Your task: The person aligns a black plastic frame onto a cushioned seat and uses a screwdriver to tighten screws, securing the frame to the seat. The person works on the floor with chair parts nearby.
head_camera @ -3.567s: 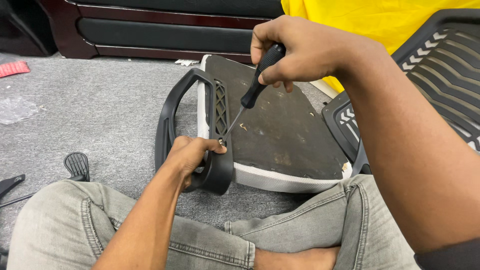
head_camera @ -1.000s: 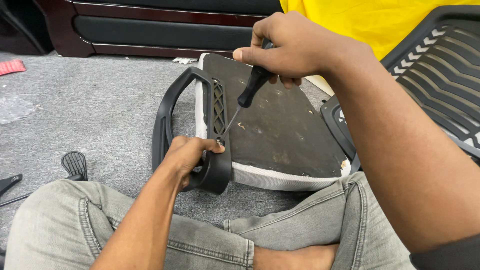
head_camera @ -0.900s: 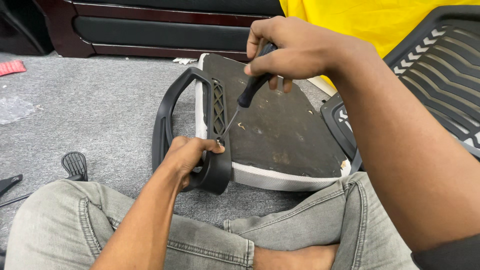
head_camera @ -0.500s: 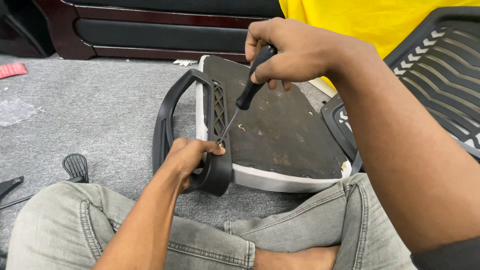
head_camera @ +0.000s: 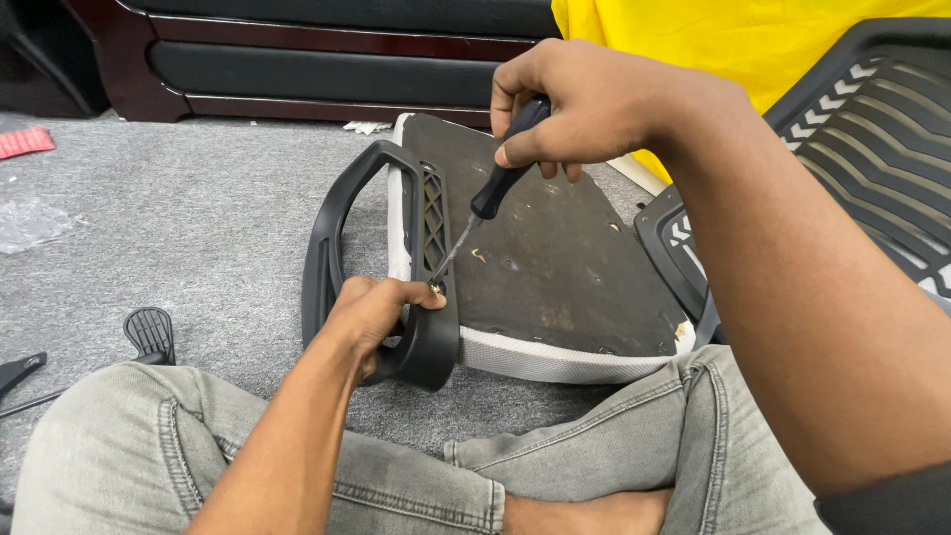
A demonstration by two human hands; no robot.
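Nearest, the left hand (head_camera: 371,315) is gripping the near end of the black armrest (head_camera: 342,223), holding it against the upturned seat base (head_camera: 555,248) on the grey carpet (head_camera: 178,218). I think it should be keeping the bracket steady, with fingers away from the tip. Farther and to the right, the right hand (head_camera: 584,109) is closing around the screwdriver (head_camera: 490,198), whose tip is meeting a screw (head_camera: 434,288) just beside the left thumb; the shaft should be staying in line with the screw

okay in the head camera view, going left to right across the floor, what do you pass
Red scrap → clear plastic wrap → small black ribbed part → black armrest with the left hand → upturned seat base → black slatted chair back.
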